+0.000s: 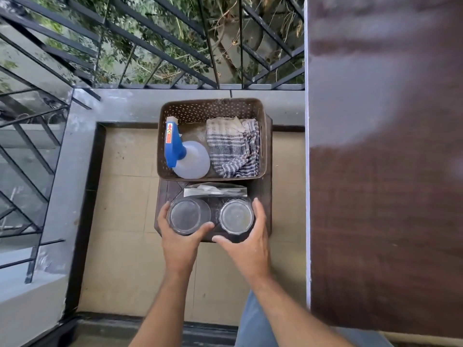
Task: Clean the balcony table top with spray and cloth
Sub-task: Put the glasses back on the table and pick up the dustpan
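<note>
1. A tiled balcony floor (pixel 125 196) is hemmed by a grey ledge and a black metal railing (pixel 150 46), with greenery beyond.
2. Along the right runs the dark brown counter (pixel 388 196), its top bare and blurred with glare.
3. A low dark stool (pixel 266 196) stands on the floor beside it, carrying a brown perforated basket (pixel 210 110) on its far half.
4. Inside the basket lie a striped cloth (pixel 233 149) on the right and a spray bottle (pixel 190 159) with a blue trigger head on the left, just beside each other.
5. On the stool's near half stand two clear glasses, with a napkin holder (pixel 215 191) behind them.
6. The left hand (pixel 180 236) curls round the left glass (pixel 185 216).
7. The right hand (pixel 248 241) wraps the right glass (pixel 235 216).
</note>
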A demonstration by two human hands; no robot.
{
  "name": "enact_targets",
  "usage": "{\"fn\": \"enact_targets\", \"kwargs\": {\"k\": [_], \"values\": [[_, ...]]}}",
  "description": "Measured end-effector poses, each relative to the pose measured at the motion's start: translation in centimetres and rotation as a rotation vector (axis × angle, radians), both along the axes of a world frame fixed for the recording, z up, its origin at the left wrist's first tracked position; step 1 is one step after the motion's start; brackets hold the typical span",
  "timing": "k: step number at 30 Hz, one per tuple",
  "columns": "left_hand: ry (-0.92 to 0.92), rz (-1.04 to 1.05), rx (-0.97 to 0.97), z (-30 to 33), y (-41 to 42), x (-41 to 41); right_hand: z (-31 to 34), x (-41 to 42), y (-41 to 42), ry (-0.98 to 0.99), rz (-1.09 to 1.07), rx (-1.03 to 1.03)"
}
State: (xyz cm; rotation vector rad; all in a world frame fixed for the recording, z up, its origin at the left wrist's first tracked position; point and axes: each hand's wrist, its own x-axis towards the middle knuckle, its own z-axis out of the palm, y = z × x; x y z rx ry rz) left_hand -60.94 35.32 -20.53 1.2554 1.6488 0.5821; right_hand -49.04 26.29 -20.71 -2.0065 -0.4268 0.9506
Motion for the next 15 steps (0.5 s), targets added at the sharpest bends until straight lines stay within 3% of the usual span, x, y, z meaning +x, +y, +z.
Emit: {"fn": "enact_targets", "kwargs": {"k": [8,15], "values": [[0.072,-0.059,0.043,0.1,0.9,0.0,-1.4,0.6,1.4,-0.196,-0.01,0.037],[0.037,0.006,0.077,3.4,-0.7,-0.1,0.7,0.7,1.3,-0.203,-0.021,0.075]]}}
